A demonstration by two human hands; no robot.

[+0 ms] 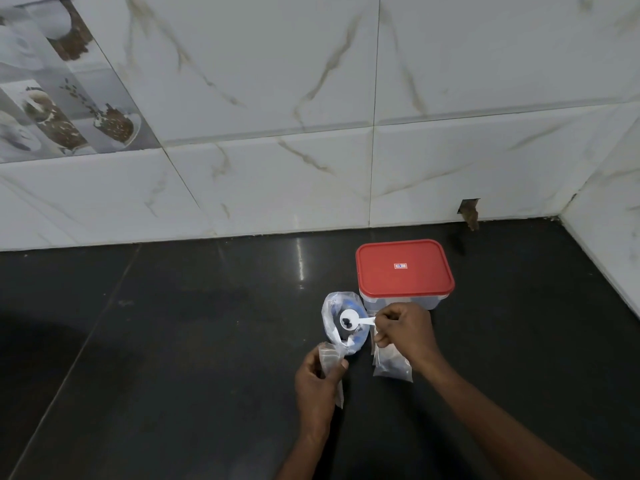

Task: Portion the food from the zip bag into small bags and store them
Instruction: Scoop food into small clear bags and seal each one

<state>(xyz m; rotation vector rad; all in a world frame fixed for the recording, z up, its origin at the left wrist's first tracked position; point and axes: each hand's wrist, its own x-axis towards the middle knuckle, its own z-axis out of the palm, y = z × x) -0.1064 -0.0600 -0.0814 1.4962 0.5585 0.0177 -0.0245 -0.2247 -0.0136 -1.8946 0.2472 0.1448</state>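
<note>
An open clear zip bag [330,311] with blue print stands on the dark counter. My right hand [403,329] pinches the handle of a white plastic spoon [349,321], whose bowl carries a few dark pieces of food over the bag's mouth. My left hand [317,379] grips a small clear bag [329,358] upright, just in front of the zip bag. A stack of small clear bags [393,367] lies flat under my right wrist; some seem to hold dark food.
A clear plastic box with a red lid [403,268] stands shut right behind the zip bag. The black counter [173,341] meets white marble-look tiled walls [277,188] at the back and at the right corner.
</note>
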